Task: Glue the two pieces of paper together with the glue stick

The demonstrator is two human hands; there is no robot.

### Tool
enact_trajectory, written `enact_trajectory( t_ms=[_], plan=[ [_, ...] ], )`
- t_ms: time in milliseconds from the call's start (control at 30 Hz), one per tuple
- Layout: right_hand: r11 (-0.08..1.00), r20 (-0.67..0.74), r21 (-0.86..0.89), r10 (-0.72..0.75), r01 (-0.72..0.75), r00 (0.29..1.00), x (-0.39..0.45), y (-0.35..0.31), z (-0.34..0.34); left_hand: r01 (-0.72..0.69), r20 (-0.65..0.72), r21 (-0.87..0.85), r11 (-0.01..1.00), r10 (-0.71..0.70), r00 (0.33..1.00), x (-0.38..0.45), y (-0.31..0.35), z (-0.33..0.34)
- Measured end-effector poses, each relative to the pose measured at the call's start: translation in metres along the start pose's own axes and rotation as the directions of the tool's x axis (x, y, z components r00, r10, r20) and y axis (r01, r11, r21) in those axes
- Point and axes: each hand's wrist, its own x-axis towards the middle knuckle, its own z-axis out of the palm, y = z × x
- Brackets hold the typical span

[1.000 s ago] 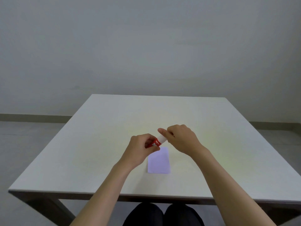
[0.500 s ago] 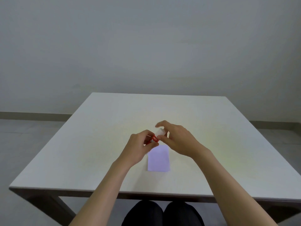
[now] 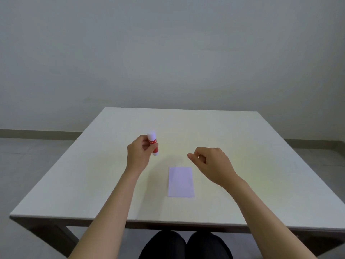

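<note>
The left hand [image 3: 139,153] grips the capped glue stick [image 3: 153,143] nearly upright above the worktop [image 3: 242,146]. The right hand [image 3: 211,163] hovers loosely curled, holding nothing, just right of the pale paper [image 3: 180,182] lying flat near the front edge.

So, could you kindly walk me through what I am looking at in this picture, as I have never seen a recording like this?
There is no machine here: a person wears a camera on the head, looking forward and down, so you see their own two bare arms reaching out. They sit at a plain white table facing a bare wall. The left hand has a grip on a red and white glue stick, held roughly upright above the table with its white end up. The right hand hovers loosely curled and holds nothing that I can see. Between the hands, nearer the person, a pale lilac paper lies flat. Whether it is one sheet or two stacked cannot be told.
</note>
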Motion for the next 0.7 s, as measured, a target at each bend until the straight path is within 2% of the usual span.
enact_trajectory(
  t_ms=[200,533,700],
  plan=[
    [1.000,0.015,-0.017,-0.021,0.021,1.000,-0.007,0.001,0.004,0.136,-0.023,-0.012,0.991,-0.136,0.990,-0.002,-0.020,0.011],
    [1.000,-0.005,-0.009,-0.023,0.023,1.000,-0.011,0.004,0.005,0.112,0.029,0.030,0.993,-0.113,0.993,-0.003,-0.027,0.013],
    [1.000,0.025,-0.009,0.008,-0.007,1.000,-0.011,0.006,0.006,0.147,0.046,0.056,0.988,-0.150,0.988,-0.005,-0.029,0.014]
  ],
)
